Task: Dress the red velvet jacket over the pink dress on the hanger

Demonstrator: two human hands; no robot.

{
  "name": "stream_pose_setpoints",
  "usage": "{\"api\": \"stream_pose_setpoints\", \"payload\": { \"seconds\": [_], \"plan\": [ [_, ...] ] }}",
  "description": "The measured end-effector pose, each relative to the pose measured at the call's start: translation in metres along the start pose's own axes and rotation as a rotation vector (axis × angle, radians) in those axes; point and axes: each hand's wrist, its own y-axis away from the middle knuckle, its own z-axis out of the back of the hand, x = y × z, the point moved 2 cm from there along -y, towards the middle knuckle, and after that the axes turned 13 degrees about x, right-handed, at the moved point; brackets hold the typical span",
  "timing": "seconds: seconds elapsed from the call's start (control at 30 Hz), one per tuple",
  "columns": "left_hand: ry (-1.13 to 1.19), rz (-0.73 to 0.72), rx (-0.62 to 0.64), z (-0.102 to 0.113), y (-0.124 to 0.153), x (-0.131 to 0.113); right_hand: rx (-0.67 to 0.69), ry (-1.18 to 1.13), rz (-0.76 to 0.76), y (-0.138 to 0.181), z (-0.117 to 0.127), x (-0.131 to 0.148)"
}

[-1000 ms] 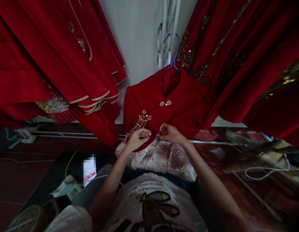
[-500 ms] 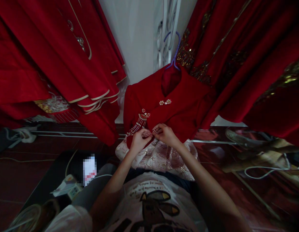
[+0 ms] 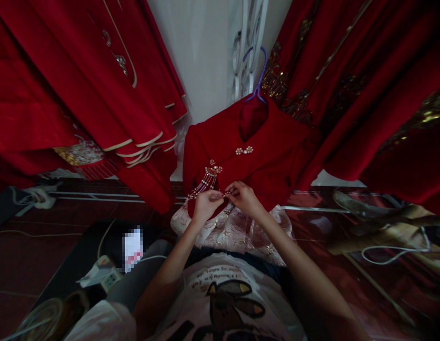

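A red jacket [image 3: 273, 166] hangs on a purple hanger [image 3: 258, 90] in front of me. One beaded flower fastening [image 3: 244, 150] joins its front below the neckline. A fan-shaped beaded ornament [image 3: 213, 170] with strings of beads dangles on its left side. At the jacket's lower front, the fingertips of my left hand [image 3: 207, 206] and my right hand [image 3: 243, 196] meet, both pinched on a small beaded fastening [image 3: 226, 193]. The fingers hide most of it. Below my hands, pale patterned cloth [image 3: 237, 232] spreads over my lap.
Red garments [image 3: 81, 71] with pale edging hang at the left, and gold-embellished red garments [image 3: 365, 109] at the right. A white metal frame [image 3: 245, 52] holds the hanger. Beside my left leg are a power strip [image 3: 111, 282] and a cable; wooden pieces [image 3: 380, 237] lie right.
My hands stay at the same spot on the jacket, with the fingertips slightly shifted and closer together. The whole view has moved a little; the garments hang as before.
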Motion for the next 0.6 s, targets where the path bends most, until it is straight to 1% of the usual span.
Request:
{"api": "stream_pose_setpoints", "payload": {
  "seconds": [0.13,0.23,0.3,0.37,0.47,0.53,0.6],
  "plan": [
    [-0.011,0.002,0.005,0.002,-0.002,0.002,-0.027,0.018,-0.007,0.000,-0.003,-0.001],
    [-0.029,-0.031,0.045,0.002,-0.005,0.004,-0.042,0.030,-0.015,0.001,-0.005,-0.001],
    [-0.051,-0.063,0.053,0.003,-0.005,0.005,-0.026,0.059,-0.028,0.001,-0.002,0.000],
    [-0.098,-0.088,-0.012,0.008,-0.005,0.006,0.003,0.086,-0.049,0.003,0.006,0.003],
    [-0.156,-0.108,-0.146,0.019,-0.005,0.007,0.014,0.068,-0.058,0.008,0.029,0.013],
    [-0.154,-0.122,-0.172,0.027,-0.004,0.006,-0.010,0.032,-0.065,0.012,0.046,0.022],
    [-0.149,-0.138,-0.167,0.032,-0.003,0.003,-0.038,0.010,-0.073,0.016,0.060,0.030]
  ]
}}
